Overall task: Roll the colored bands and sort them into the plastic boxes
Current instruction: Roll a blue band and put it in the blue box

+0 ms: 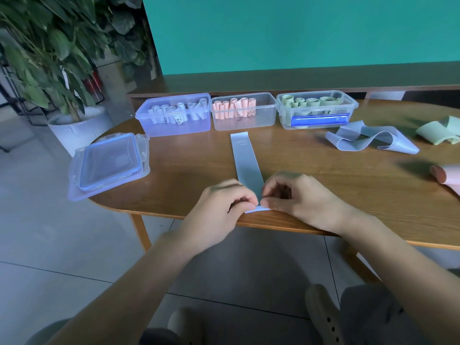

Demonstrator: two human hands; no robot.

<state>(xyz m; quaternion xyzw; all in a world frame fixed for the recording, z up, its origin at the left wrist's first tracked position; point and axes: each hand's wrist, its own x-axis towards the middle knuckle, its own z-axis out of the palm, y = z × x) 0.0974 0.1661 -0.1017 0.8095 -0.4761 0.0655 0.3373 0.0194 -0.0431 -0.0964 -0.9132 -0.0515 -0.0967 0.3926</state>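
At the bench's (323, 170) near edge, the left hand (224, 205) and right hand (296, 197) pinch the near end of a flat blue band (245, 158), which runs away toward three boxes (244, 110) along the far side. Bare wood flanks it.

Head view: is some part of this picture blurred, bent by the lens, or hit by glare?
Head view: the green band and pink roll at the right edge are smeared; the table edge bows from wide-angle distortion; glare glints on the lid; both hands, left hand and right hand, look slightly soft.
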